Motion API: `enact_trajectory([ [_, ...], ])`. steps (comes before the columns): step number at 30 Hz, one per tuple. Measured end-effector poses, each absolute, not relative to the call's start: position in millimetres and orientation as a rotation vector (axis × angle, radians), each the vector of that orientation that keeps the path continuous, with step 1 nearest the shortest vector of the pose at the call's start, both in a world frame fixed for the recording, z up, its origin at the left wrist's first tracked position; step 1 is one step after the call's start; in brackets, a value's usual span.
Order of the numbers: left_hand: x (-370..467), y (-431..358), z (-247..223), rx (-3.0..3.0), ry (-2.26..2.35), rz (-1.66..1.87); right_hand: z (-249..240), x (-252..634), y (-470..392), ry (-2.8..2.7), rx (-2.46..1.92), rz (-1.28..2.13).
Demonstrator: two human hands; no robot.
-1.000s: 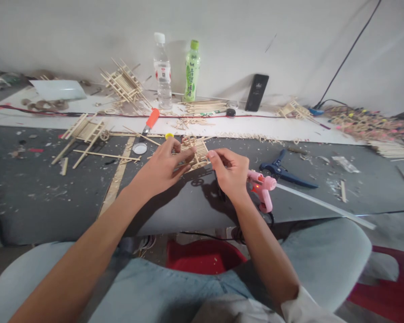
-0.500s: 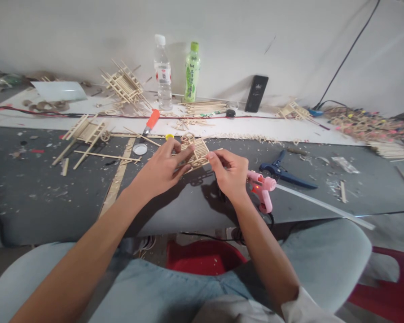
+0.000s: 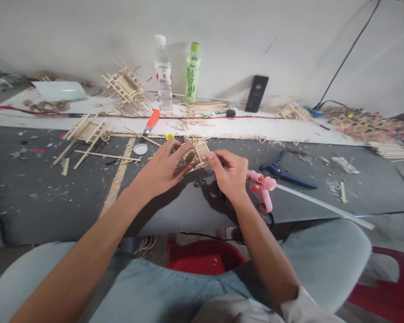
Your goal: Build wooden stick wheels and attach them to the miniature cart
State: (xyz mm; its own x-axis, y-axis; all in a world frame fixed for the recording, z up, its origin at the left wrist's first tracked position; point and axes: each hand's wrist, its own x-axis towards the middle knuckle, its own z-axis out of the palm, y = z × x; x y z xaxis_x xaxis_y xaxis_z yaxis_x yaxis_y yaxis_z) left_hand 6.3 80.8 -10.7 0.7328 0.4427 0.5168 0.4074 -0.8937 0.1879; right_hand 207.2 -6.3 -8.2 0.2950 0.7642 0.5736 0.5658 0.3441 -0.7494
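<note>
A small model cart (image 3: 201, 151) built of thin wooden sticks is between my two hands, just above the table. My left hand (image 3: 164, 165) has its thumb and fingers around the cart's left side, covering part of it. The thumb and index finger of my right hand (image 3: 229, 174) pinch the right end of the cart's frame. Close to my right hand, a pink glue gun (image 3: 263, 190) with its small light lit lies on the table, a long clear glue stick (image 3: 323, 205) in its back.
A stick cart (image 3: 86, 131) stands at left, another (image 3: 125, 85) behind it. Blue cutters (image 3: 287, 175) lie at right. Farther back are an orange-handled knife (image 3: 152, 119), a water bottle (image 3: 163, 76), a green bottle (image 3: 191, 74) and a phone (image 3: 256, 93). Sticks and scraps litter the table (image 3: 54, 202).
The model cart has turned slightly within my hands, and my left fingers have shifted a little on its side. My right hand keeps its pinch in almost the same place.
</note>
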Motion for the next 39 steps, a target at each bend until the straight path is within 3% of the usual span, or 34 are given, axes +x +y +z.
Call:
enact_trajectory([
  [23,3.9,72.7,-9.9,3.225,0.599,1.336,-4.3,206.0,-7.8,-1.394,-1.328,0.144],
  [39,1.0,64.0,-7.1,3.269,0.593,1.303,-7.2,205.8,-3.2,-1.494,-1.350,0.133],
])
